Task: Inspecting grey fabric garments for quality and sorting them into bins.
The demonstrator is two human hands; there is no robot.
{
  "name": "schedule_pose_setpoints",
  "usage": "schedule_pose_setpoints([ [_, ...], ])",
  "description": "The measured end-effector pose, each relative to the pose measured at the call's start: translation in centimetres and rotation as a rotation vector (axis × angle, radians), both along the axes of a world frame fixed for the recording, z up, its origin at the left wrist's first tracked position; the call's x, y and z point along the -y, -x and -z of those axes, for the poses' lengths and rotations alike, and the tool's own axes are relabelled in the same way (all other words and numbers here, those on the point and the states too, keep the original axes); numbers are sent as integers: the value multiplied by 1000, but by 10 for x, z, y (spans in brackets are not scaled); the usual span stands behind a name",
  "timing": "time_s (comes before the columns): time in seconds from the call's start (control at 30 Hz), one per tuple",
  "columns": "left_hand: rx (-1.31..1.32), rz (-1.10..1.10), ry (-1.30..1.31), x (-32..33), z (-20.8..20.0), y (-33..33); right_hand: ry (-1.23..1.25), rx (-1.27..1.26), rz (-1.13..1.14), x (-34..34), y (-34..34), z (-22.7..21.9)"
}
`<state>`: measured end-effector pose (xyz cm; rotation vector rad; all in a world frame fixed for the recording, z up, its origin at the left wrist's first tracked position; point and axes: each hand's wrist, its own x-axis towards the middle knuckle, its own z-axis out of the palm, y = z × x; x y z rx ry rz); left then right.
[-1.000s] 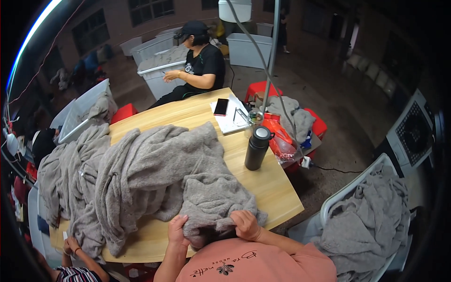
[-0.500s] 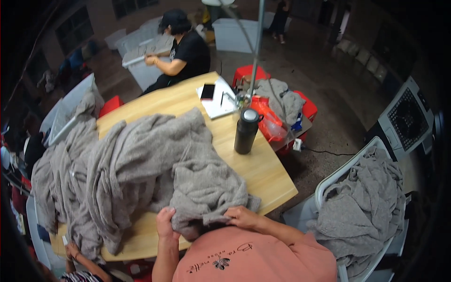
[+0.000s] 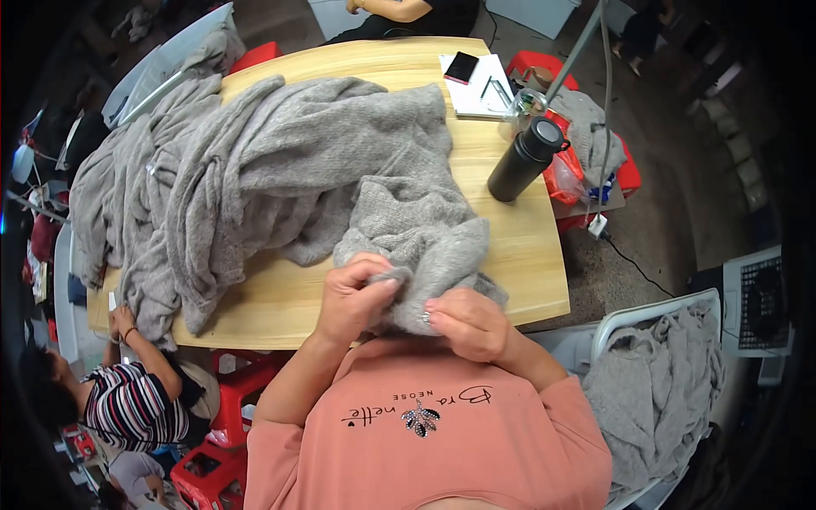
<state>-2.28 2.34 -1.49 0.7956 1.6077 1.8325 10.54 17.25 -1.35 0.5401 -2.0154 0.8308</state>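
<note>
A grey knit piece (image 3: pixel 416 208) is bunched at the near edge of the table, against my chest. My left hand (image 3: pixel 357 293) is closed, pinching a fold of it between thumb and fingers. Just to the right, my right hand (image 3: pixel 467 325) is closed on the same knit with its fingertips pressed together. A tiny silvery glint shows at those fingertips, too small to name. Beyond and to the left, a large heap of the same grey knit (image 3: pixel 255 161) covers much of the wooden table (image 3: pixel 255 319).
A black bottle (image 3: pixel 523 161) stands right of the knit, near a phone (image 3: pixel 461 67) on white paper (image 3: pixel 476 100). At the right is a bin (image 3: pixel 608 327) of grey knits. A person in stripes (image 3: pixel 136 404) handles cloth at the left; another person's arm (image 3: pixel 395 8) shows beyond the table.
My view has tilted down toward my chest. Both hands have come closer together on the knit, and my left hand now pinches a raised fold.
</note>
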Motion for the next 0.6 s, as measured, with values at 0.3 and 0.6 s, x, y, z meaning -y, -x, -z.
schedule_pose_setpoints([
  [0.3, 326, 98, 164, 11, 24, -8, -114, 128, 99, 14, 22, 24],
  [0.6, 369, 131, 69, 11, 47, -5, -114, 194, 42, 20, 30, 32],
])
